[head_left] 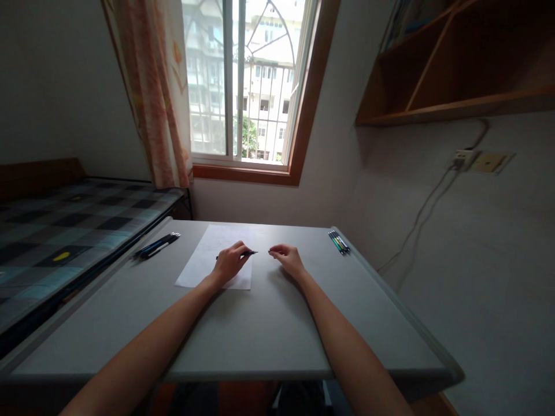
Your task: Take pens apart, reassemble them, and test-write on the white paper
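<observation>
My left hand point(229, 263) rests on a white sheet of paper point(203, 260) and is closed around a dark pen point(249, 253) whose end points right. My right hand point(287, 259) lies just right of the pen's end, on the grey desk point(260, 323). Its fingers are pinched together around something small that I cannot make out. A short gap separates the two hands.
A bunch of dark pens point(156, 245) lies at the desk's left edge. Another small group of pens point(339, 241) lies at the far right corner. A bed with a checked cover point(65, 225) stands to the left, a window point(243, 86) ahead, wooden shelves point(455, 63) upper right.
</observation>
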The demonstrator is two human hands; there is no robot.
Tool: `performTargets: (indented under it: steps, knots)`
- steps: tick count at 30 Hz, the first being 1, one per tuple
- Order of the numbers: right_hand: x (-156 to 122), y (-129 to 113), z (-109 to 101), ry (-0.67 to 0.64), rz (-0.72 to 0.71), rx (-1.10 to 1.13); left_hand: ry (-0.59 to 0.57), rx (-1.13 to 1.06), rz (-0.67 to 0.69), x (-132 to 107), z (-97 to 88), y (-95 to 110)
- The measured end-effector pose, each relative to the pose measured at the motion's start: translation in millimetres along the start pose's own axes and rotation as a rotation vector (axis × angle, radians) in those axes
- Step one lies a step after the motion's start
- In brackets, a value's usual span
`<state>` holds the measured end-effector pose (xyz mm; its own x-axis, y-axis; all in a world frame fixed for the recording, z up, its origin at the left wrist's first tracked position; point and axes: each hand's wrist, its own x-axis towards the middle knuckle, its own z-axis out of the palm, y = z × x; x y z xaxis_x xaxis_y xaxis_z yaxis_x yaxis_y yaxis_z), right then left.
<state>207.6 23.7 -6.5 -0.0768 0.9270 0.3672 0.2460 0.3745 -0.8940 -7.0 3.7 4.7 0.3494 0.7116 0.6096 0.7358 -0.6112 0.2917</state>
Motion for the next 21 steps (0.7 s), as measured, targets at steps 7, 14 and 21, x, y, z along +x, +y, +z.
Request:
performTargets:
  steps: [7,14,21]
  knots:
    - [-3.7,-2.8,-3.4,-0.022,-0.024,-0.287,0.001,0.032,-0.007,-0.3,1.8,-1.3]
    - [-5.9,-1.4,-12.3,0.012,-0.028,-0.704,-0.012,0.045,-0.001,0.0,3.1,-2.7]
    - [-8.4,-2.8,-12.6,-0.061,-0.006,-0.857,-0.01,0.061,-0.006,-0.2,1.8,-1.1]
